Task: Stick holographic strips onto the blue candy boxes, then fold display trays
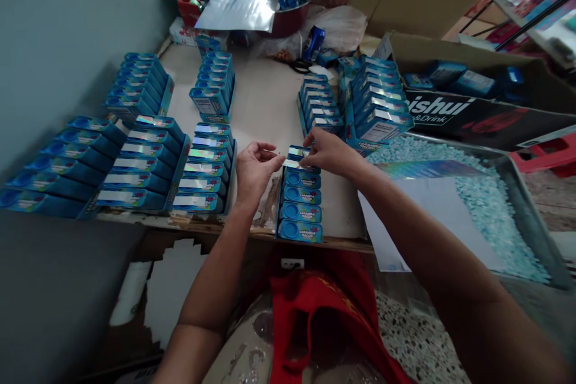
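A short row of small blue candy boxes (300,204) lies in front of me on the table (265,102). Both hands hover over the far end of this row. My left hand (254,169) and my right hand (327,153) pinch the two ends of a shiny holographic strip (292,162) held across the farthest box. The fingers of both hands are closed on the strip.
Rows of blue boxes with shiny strips (148,162) fill the table's left, and more rows (360,105) stand at the right. A metal tray of pale blue candies (477,192) and a white sheet (427,222) sit at right. A red bowl (288,9) stands at the back.
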`<state>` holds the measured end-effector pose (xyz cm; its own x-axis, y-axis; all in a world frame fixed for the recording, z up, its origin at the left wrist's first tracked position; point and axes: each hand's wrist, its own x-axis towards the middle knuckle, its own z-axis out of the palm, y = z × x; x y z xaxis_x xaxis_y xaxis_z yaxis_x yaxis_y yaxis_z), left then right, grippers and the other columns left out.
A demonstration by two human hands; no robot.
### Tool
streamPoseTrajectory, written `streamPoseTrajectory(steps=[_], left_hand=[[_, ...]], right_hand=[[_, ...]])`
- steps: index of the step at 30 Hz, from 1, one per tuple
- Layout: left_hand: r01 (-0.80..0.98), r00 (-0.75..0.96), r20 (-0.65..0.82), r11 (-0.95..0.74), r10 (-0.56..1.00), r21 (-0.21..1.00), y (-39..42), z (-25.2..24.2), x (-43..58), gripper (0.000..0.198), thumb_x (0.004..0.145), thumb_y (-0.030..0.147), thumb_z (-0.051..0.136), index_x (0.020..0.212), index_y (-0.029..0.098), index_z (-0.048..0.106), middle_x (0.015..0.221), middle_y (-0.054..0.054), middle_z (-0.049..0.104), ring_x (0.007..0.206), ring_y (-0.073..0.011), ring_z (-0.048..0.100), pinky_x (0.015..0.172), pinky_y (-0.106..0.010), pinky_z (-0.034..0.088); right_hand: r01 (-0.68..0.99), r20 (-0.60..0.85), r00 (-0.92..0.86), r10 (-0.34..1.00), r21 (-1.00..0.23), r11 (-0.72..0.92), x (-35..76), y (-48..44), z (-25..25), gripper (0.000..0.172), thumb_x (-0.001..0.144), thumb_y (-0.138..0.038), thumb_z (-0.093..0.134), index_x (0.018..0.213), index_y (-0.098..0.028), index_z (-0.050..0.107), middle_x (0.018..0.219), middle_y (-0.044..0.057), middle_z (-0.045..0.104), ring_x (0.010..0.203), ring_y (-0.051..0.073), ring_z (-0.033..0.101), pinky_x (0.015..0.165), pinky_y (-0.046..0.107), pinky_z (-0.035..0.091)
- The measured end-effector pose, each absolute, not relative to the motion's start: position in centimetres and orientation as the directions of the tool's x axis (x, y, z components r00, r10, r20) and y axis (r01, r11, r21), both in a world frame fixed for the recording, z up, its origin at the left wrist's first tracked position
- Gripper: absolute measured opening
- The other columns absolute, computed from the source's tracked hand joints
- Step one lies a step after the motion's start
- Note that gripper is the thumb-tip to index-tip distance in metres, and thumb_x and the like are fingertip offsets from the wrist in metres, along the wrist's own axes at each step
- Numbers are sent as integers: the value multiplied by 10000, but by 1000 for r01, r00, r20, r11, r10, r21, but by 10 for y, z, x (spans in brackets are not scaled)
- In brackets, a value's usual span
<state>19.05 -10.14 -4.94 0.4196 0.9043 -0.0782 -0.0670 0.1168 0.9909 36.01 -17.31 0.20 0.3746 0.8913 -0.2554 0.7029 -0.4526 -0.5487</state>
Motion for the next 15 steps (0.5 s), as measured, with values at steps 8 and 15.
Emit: streamPoseTrajectory(steps=[8,15], left_hand=[[-139,440,-162,245,883,960,-107,-64,192,477,517,319,913,849,162,609,709,22,649,649,-119,626,656,-266,546],[-208,376,-217,310,901,928,-121,-82,194,438,587,340,889,818,177,554,784,29,624,719,-98,602,718,-233,517]], right_hand=[[764,-125,379,917,-517,-386,357,-179,-6,394,689,-253,748,1002,-233,510,772,-1,618,728,204,577,630,310,359],[680,-64,491,869,-594,-429,360,-206,-28,430,726,-475,776,942,-252,479,700,-43,535,681,193,554,634,310,346]])
